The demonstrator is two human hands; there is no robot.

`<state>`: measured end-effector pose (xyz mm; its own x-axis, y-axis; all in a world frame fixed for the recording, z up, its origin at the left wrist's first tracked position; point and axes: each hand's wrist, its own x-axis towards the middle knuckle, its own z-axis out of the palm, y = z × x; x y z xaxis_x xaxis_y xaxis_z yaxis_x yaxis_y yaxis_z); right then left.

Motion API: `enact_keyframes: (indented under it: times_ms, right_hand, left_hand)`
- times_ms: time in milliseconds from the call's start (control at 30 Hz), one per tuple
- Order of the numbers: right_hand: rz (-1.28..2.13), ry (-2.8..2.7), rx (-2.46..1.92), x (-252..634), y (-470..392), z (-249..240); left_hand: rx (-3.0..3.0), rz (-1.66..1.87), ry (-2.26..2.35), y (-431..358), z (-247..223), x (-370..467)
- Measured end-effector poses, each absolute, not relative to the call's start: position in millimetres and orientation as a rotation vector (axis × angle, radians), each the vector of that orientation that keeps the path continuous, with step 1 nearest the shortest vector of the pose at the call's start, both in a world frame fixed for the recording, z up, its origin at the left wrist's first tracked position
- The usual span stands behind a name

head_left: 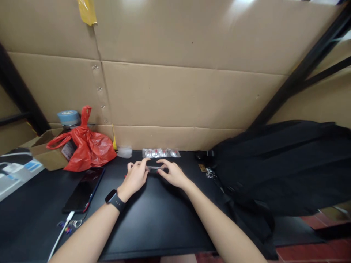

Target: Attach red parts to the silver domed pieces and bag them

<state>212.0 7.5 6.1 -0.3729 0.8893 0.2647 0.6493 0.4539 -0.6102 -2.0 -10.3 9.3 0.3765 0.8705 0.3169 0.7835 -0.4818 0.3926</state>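
Between my two hands is a small clear plastic packet (155, 168), pinched at both ends just above the black table (153, 219). Its contents are too blurred to make out. My left hand (136, 175) closes on the packet's left end, and a black watch is on that wrist. On the packet's right end, the thumb and fingers of my right hand (172, 173) are closed. Behind my hands, a row of clear packets with round silvery items (161, 153) lies against the cardboard wall. A whitish translucent packet (124, 152) rests to their left.
On the left are a red plastic bag (91, 148), a cardboard box (52, 153), a phone (85, 190) on a white cable, keyrings (75, 223) and a power strip (20, 175). A large black backpack (285, 168) fills the right side.
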Motion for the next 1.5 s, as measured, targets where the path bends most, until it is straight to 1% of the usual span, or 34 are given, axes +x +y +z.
enact_keyframes:
  times_ms: [67,267,433,567,667,1033,1233,1500]
  right_hand:
    - [0.633,-2.119,-1.296,217.1,9.7,5.2]
    - [0.693,-2.125,-1.260,226.7,17.1,-3.0]
    - [0.923,-1.945,-1.219,224.6,21.2,-4.3]
    - [1.148,-1.731,-1.071,223.9,21.8,-1.6]
    - [1.254,-1.630,-1.024,223.9,20.0,1.8]
    - [1.292,-1.583,-1.029,217.3,9.6,9.6]
    - [1.260,-1.520,-1.042,215.2,11.2,8.2]
    - [1.308,-1.494,-0.980,213.5,7.2,11.7]
  left_hand:
    - [2.448,0.750,1.509,-10.5,9.7,-1.4]
    - [2.343,0.834,1.531,-9.3,7.5,1.5]
    - [2.111,0.855,1.498,-6.7,4.0,1.3]
    - [2.047,0.916,1.445,-7.2,7.3,0.6]
    - [2.001,0.976,1.450,-8.8,12.4,0.5]
    - [1.844,1.165,1.361,-13.6,8.8,2.6]
    - [1.844,1.186,1.331,-13.0,9.5,2.1]
    - [1.852,1.163,1.431,-16.5,14.1,2.2]
